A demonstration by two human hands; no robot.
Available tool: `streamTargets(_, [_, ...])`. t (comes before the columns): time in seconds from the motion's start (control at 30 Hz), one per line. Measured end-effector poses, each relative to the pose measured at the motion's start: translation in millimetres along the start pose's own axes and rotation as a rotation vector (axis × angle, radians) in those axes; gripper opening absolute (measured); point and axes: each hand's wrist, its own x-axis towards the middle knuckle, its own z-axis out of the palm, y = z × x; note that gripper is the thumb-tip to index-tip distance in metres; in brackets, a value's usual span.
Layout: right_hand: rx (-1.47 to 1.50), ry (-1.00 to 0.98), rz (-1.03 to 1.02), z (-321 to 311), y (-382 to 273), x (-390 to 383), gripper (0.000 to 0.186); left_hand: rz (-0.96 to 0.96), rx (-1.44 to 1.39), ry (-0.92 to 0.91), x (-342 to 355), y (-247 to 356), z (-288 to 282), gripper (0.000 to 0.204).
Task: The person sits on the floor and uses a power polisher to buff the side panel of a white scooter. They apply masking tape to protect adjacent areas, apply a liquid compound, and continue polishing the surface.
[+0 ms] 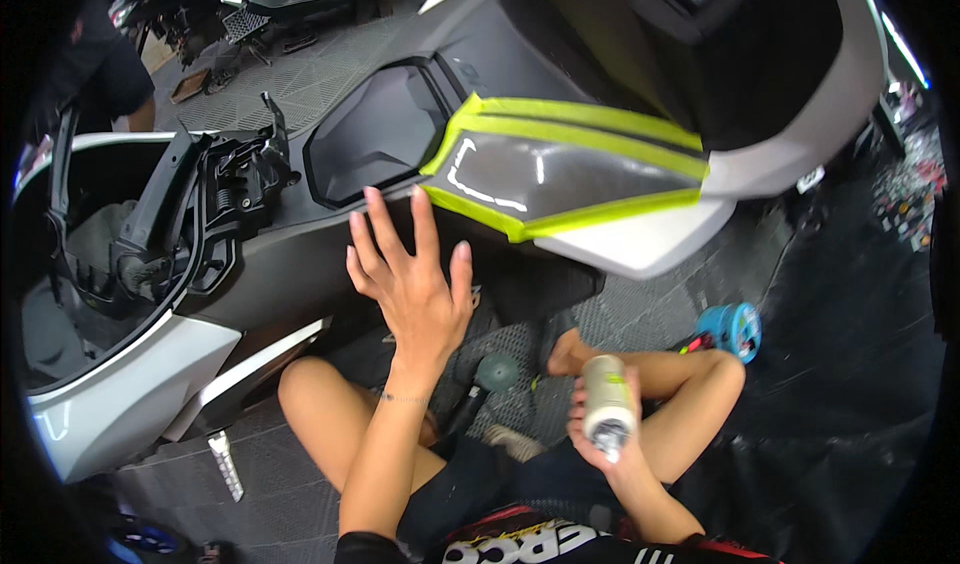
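Observation:
Beside me stands a scooter with a dark glossy panel framed by yellow-green masking tape. A broken line of white cream lies along the panel's left and lower left part. My left hand is open with fingers spread, its fingertips at the scooter's dark side just below the tape's left corner; whether they touch is unclear. My right hand is wrapped round a cream-coloured bottle above my right leg. The bottle is tilted, with its pale nozzle end toward me.
At the left, the scooter's storage compartment lies open beside a black hinge bracket. Between my legs is a round-headed dark tool. A blue tape roll rests right of my knee. Another person stands far left.

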Motion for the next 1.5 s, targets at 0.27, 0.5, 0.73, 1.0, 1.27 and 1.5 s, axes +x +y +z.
streamTargets(0.27, [-0.433, 0.624, 0.061, -193, -7, 161, 0.033, -0.108, -0.343, -0.753, -86, 25, 7, 0.036])
streamTargets(0.5, [-0.629, 0.480, 0.298, -252, -38, 214, 0.045, -0.116, 0.162, -1.830, -201, 24, 136, 0.084])
streamTargets(0.73, [-0.752, 0.535, 0.288, -288, -15, 210, 0.038, -0.043, 0.164, -1.289, -307, 52, 190, 0.104])
streamTargets(1.0, [-2.035, 0.647, -0.061, -194, -77, 159, 0.049, -0.246, -0.090, -1.081, -256, 61, 73, 0.062])
streamTargets(1.27, [-1.864, -0.809, -0.552, -105, -91, 20, 0.091, -0.023, -1.294, -0.745, -71, 145, -100, 0.059])
streamTargets(1.5, [-1.486, -0.575, -0.829, -28, -71, -18, 0.091, -0.149, -1.957, -0.964, 64, 199, -138, 0.060])
